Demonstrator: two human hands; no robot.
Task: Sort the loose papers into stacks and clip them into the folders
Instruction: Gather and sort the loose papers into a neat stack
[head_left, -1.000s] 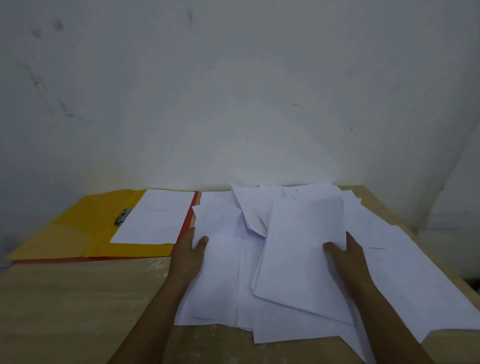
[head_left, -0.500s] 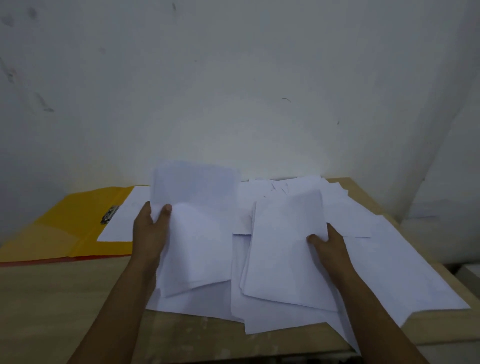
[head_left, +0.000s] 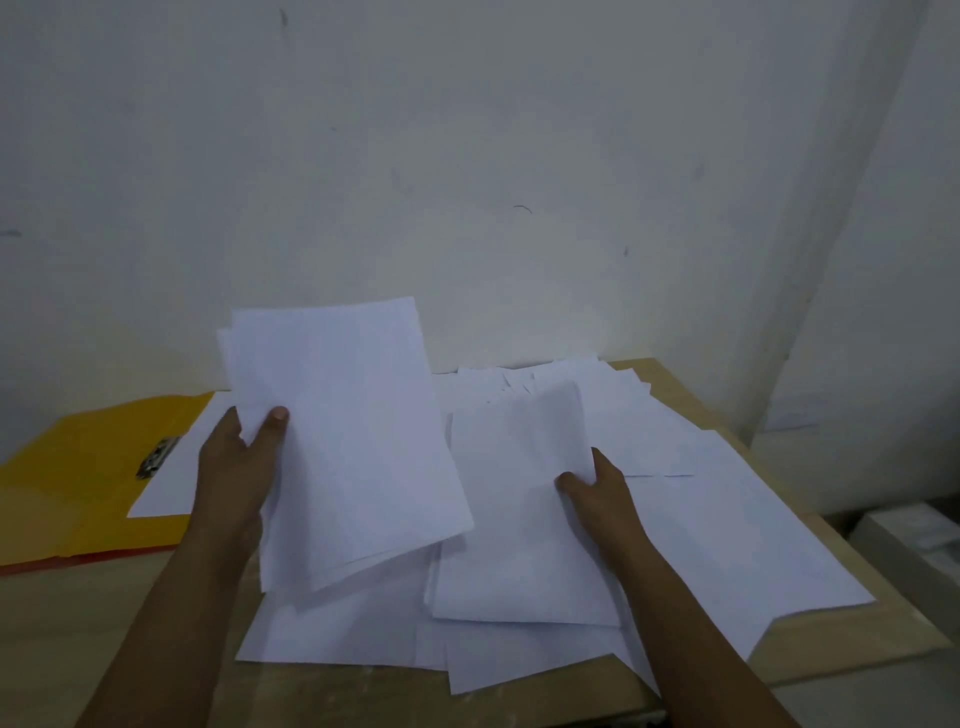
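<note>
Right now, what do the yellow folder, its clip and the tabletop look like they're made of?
Yellow folder: likely thin card or plastic; matte, lying flat and open, so which one is unclear.
Clip: metal by its grey shine.
Tabletop: pale wood or wood-look laminate, with faint grain and whitish scuffs.

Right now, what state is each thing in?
Left hand: gripping a raised bundle of sheets.
Right hand: pinching a stack that lies on the pile.
Loose papers: spread, unsorted.
Yellow folder: open, flat, one sheet under its clip.
</note>
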